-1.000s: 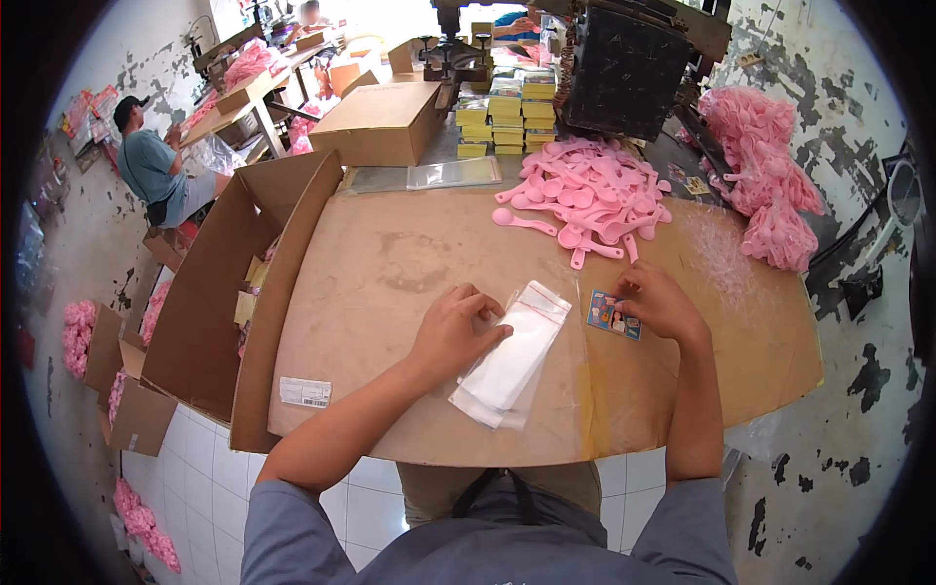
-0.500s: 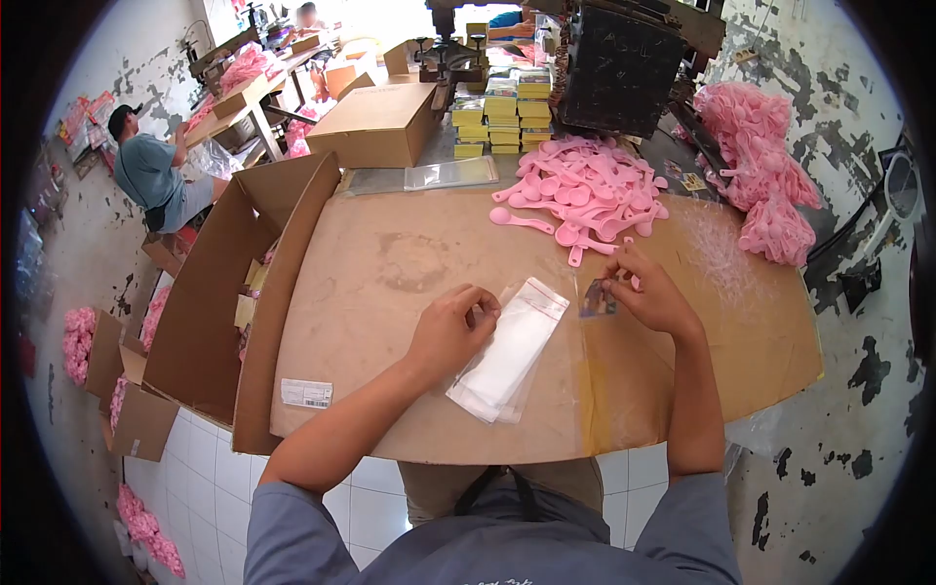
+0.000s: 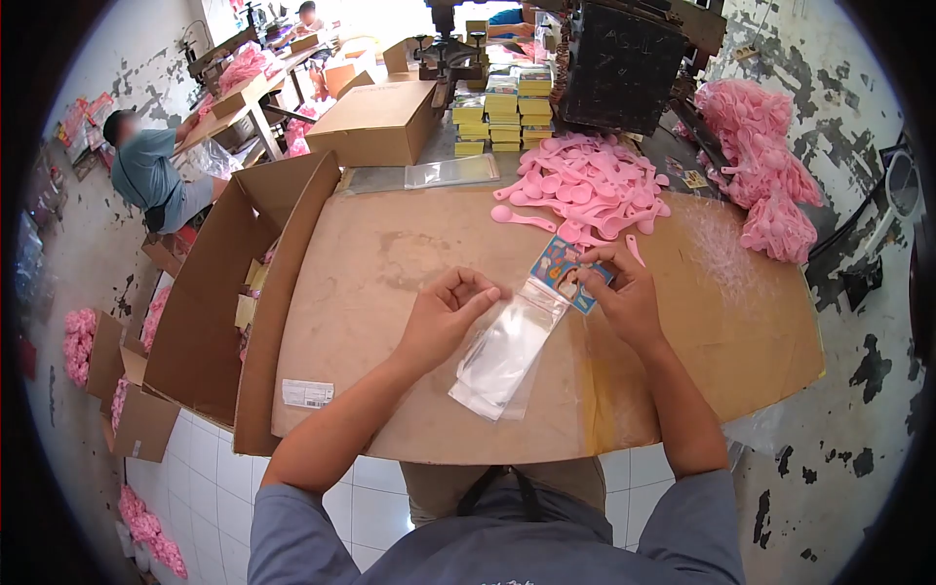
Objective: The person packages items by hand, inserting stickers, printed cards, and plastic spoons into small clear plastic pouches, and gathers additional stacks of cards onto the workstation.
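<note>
A small stack of clear plastic bags (image 3: 502, 361) lies slanted on the cardboard-covered table. My left hand (image 3: 444, 317) is closed in a pinch at the top bag's upper left edge, though the clear film is hard to make out there. Between the thumb and fingers of my right hand (image 3: 624, 297) is a blue printed card (image 3: 558, 265), tilted, its lower edge at the mouth of the top bag. Just beyond the card lies a heap of pink plastic spoons (image 3: 595, 190), one loose spoon (image 3: 635, 251) close to my right fingers.
An open carton (image 3: 210, 312) stands along the left side. Behind are stacked cards (image 3: 502, 112), a closed box (image 3: 375, 122), a clear packet (image 3: 451, 172) and a black machine (image 3: 624, 68). Bagged pink spoons (image 3: 760, 166) sit at right. A seated person (image 3: 151, 171) is far left.
My right hand has moved left and turned the card face up, bringing it to the bag's mouth. The bag's top now looks lifted. My left hand has shifted slightly.
</note>
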The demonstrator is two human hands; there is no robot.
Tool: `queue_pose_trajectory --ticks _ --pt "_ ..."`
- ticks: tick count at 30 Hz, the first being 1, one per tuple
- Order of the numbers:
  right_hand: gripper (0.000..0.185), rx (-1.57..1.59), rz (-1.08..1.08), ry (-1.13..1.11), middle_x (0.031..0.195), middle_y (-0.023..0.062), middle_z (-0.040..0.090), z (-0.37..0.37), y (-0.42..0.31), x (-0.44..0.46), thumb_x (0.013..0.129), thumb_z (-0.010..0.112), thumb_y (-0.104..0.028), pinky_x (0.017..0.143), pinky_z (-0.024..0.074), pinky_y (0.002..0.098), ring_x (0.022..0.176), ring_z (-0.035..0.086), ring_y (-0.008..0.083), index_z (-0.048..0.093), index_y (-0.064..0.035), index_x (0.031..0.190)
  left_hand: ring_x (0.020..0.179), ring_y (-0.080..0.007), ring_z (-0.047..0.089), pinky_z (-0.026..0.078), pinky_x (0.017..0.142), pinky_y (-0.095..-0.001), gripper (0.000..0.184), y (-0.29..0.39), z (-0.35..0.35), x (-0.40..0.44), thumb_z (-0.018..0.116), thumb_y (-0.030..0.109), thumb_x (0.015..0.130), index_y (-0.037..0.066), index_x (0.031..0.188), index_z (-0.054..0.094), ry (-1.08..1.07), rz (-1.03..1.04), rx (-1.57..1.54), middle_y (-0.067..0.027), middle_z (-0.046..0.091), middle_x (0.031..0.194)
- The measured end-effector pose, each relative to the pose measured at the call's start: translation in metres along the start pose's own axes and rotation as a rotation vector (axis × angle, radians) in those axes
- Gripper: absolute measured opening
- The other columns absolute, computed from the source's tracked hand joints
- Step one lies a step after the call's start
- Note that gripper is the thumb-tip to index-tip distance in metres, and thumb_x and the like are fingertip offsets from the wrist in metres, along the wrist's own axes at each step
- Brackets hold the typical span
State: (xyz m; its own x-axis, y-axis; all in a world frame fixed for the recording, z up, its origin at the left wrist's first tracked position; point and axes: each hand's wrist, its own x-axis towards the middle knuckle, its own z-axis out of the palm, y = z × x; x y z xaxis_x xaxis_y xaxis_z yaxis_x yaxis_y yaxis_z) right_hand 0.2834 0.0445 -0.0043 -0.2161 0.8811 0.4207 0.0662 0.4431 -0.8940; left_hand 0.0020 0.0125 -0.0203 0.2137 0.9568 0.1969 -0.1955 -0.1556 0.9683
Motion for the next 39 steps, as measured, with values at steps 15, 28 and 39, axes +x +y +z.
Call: queue_pose_trajectory --ticks 15,28,39 --pt "0.038 0.183 0.007 -0.047 0.118 0.0069 0.068 0.009 -0.01 -0.006 0.098 0.068 0.0 0.084 0.0516 0.0273 0.102 0.065 0.011 0.059 -0.0022 0.135 0.095 -0.023 0.077 0.061 0.083 -0.0303 0.045 0.008 0.01 -0.006 0.071 0.006 0.099 -0.002 0.138 0.049 -0.091 -0.169 -0.066 -0.0189 0.077 0.104" --pt "0.042 -0.103 -0.048 -0.17 0.094 0.0023 0.071 0.029 -0.014 -0.018 0.091 0.077 -0.007 0.068 0.0491 0.0253 0.08 0.062 0.0081 0.067 -0.0077 0.132 0.101 -0.0136 0.071 0.057 0.09 -0.0296 0.048 0.015 0.02 -0.017 0.068 0.004 0.1 0.0 0.145 0.05 -0.223 -0.064 0.334 -0.0132 0.077 0.107" --pt "0.023 -0.1 0.032 -0.172 0.105 0.0109 0.067 0.012 -0.004 -0.009 0.102 0.066 -0.02 0.081 0.0533 0.0357 0.093 0.065 0.0194 0.073 0.0012 0.105 0.1 -0.0117 0.07 0.059 0.085 -0.0274 0.045 0.014 0.02 -0.016 0.066 0.002 0.101 -0.002 0.144 0.052 -0.222 -0.141 0.239 -0.0125 0.075 0.109"
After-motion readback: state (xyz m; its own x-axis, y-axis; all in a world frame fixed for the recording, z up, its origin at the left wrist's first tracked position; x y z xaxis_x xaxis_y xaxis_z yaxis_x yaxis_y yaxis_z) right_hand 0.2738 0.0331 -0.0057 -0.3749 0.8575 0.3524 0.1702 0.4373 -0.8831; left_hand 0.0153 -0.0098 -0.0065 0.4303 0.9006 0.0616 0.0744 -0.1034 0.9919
